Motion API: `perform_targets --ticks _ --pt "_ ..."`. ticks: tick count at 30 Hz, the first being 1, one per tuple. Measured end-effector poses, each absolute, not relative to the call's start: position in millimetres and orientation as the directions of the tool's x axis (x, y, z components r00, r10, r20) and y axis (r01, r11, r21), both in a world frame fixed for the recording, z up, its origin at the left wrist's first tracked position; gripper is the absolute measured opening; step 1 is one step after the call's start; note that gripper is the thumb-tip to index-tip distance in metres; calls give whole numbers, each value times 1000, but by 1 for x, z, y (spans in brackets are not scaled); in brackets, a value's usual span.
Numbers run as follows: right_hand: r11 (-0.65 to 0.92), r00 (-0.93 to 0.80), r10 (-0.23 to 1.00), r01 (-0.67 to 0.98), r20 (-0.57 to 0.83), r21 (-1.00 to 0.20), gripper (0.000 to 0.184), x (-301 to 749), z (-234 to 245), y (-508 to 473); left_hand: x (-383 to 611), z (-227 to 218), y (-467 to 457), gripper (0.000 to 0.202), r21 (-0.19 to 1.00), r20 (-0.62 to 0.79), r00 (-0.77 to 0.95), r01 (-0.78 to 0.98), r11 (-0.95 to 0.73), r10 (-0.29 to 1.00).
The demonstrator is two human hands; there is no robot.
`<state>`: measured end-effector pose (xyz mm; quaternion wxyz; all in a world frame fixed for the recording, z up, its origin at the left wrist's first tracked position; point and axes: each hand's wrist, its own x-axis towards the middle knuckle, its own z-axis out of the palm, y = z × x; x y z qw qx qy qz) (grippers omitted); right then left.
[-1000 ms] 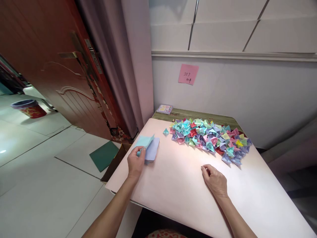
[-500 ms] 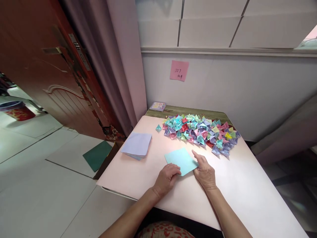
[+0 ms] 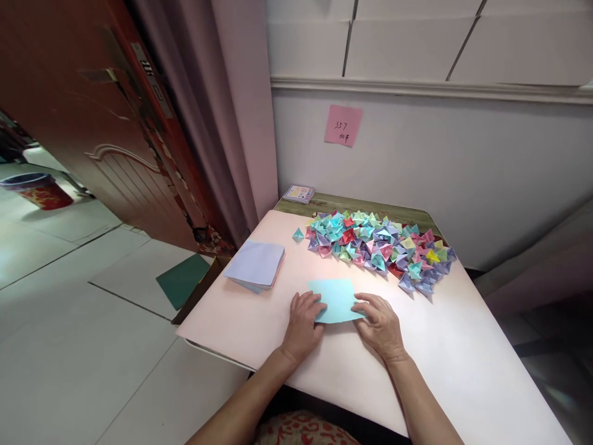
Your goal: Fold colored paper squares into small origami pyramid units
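A light blue square of origami paper point(image 3: 336, 300) lies in front of me, its near edge curving slightly. My left hand point(image 3: 306, 320) grips its left side, with fingers over the top and the thumb near the lower edge. On the other side, my right hand point(image 3: 377, 321) pinches the right edge between thumb and fingers. Beyond the paper spreads a large pile of small folded paper shapes point(image 3: 370, 244) in many colours. One blue folded piece point(image 3: 298, 234) sits apart at the pile's left. A stack of square paper point(image 3: 256, 264), lavender on top, rests to the left.
The pale table point(image 3: 463, 364) reaches toward the wall. Small packs point(image 3: 299, 194) sit at its back left corner. A pink note point(image 3: 343, 125) is stuck on the wall. On the left are a red-brown door point(image 3: 125, 136), a curtain, and a bin point(image 3: 39, 190) on the floor.
The blue paper has been turned so its edges run side to side. My left hand has moved up along its left edge, and my right hand now pinches the right edge. The view shifted slightly.
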<state>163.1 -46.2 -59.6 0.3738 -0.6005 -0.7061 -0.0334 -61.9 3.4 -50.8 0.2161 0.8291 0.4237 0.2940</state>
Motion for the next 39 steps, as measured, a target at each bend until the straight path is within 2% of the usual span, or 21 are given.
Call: perform_targets --ticks 3,5,10,12,15,19,25,27,29,32,34,35,37,39 --pt "364 -56 823 816 566 -449 21 161 -54 -49 -63 -50 4 41 665 309 447 530 -527 840" --pt "361 -39 831 798 555 -483 19 160 -52 -51 -65 -49 5 40 713 303 426 493 -499 853" --pt "87 175 898 829 404 -553 39 161 -56 -47 -62 -47 10 38 771 298 260 501 -392 919" --pt "-4 251 908 805 335 -593 40 162 -58 -45 -57 -47 12 47 764 288 180 550 -339 941" --pt "-43 300 903 776 308 -630 43 163 -58 -44 -49 -50 14 64 709 296 126 635 -306 947" --pt "-100 336 896 790 291 -605 46 162 -50 -38 -46 -54 14 65 623 320 145 713 -323 936" --pt "-232 304 947 870 102 -435 52 152 -29 -12 -51 -56 15 61 615 319 181 707 -348 930" --pt "-258 311 948 877 70 -405 47 151 -25 -6 -53 -56 14 62 629 324 182 691 -356 928" --pt "-244 291 956 860 36 -448 37 152 -25 -4 -54 -56 13 63 644 334 189 670 -370 924" --pt "-127 199 980 715 26 -687 38 157 -32 -6 -55 -55 12 62 682 360 174 621 -386 917" --pt "-35 204 976 483 73 -875 37 158 -41 -7 -53 -53 13 61 740 380 122 554 -381 917" --pt "-20 260 963 344 75 -939 36 157 -45 -7 -50 -51 14 62 784 380 83 500 -368 921" --pt "-14 418 908 93 27 -996 37 156 -54 -6 -41 -48 19 68 894 324 7 324 -309 946" --pt "3 520 853 -91 -44 -996 42 154 -59 -3 -29 -45 25 75 984 169 -5 51 -169 986"
